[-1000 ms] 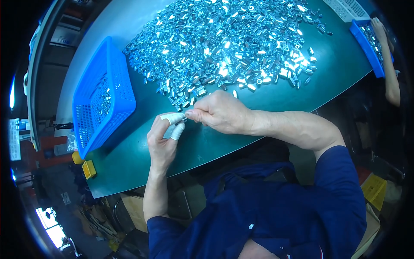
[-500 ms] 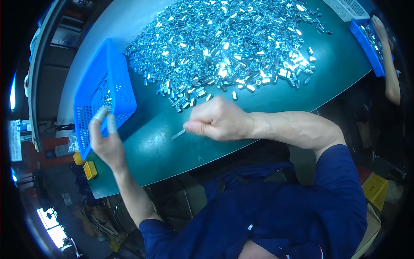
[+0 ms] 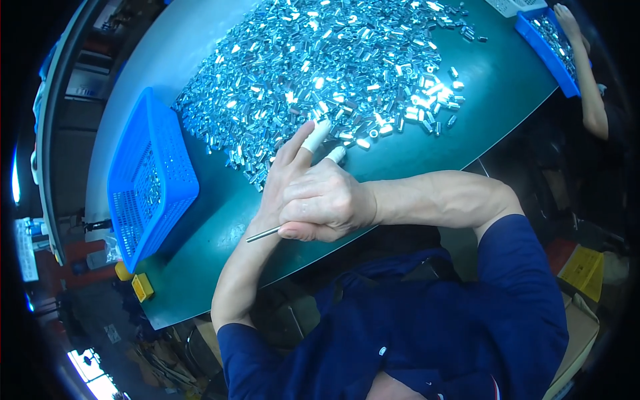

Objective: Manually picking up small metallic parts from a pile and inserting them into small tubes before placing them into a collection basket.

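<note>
My right hand (image 3: 327, 201) is closed around a thin metal rod (image 3: 263, 235), whose end sticks out beside the thumb. It lies over my left hand (image 3: 279, 175) and hides part of it. My left hand's fingers are stretched out, some with white finger covers (image 3: 317, 135), and their tips meet the near edge of a big heap of small shiny hexagonal metal sleeves (image 3: 320, 63). No sleeve shows plainly in the left fingers. To the left, a blue perforated basket (image 3: 181, 190) holds some small metal pieces at its bottom.
A green-topped table (image 3: 217, 223) carries the heap. Near its left corner is a small yellow box (image 3: 142, 287). At the far right, another person's hand (image 3: 567, 23) rests at a blue tray (image 3: 527, 30) of metal pieces, beside a white basket (image 3: 513, 5).
My left hand has come from the blue basket across to the heap's near edge, under my right hand. My right hand stays closed on the rod. The view has shifted slightly.
</note>
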Demonstrator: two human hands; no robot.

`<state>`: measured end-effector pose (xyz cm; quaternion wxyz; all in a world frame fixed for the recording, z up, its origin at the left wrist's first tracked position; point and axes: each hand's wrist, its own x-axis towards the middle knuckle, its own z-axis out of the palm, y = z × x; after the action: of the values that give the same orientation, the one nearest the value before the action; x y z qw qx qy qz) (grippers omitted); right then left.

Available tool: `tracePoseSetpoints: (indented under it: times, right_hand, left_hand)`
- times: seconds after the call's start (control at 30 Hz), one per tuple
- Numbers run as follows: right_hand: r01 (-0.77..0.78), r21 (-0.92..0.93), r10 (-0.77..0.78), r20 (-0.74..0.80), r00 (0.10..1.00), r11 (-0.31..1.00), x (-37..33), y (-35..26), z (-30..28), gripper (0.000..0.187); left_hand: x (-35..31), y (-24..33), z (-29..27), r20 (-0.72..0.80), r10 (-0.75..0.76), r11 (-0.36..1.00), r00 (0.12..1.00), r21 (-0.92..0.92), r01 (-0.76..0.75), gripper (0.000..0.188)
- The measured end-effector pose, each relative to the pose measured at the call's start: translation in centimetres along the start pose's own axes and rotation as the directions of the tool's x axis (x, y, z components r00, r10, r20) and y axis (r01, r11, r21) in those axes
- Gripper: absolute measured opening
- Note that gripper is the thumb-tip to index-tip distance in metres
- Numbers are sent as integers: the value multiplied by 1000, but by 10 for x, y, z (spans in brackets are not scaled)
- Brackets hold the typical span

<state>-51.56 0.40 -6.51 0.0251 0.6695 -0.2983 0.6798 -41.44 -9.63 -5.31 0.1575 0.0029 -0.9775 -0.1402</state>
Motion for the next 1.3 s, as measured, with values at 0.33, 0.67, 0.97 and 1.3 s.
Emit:
tracePoseSetpoints:
  times: [0.33,0.67,0.97,1.3]
  right_hand:
    - [-151,-31,153,74,985,988,0,-4,3,24]
    - [-531,-12,531,19,847,847,1,7,3,12]
    - [-660,-175,680,111,724,731,-2,17,7,14]
    - [-317,-342,418,281,864,885,4,11,12,11]
  left_hand:
    - [-37,-21,-3,-14,-239,971,971,-34,239,26]
    - [-90,-29,-33,-328,-419,908,847,-128,400,24]
    - [-97,-24,-32,-362,-406,904,839,-292,311,24]
    - [-104,-23,-30,-411,-233,970,882,-27,243,27]
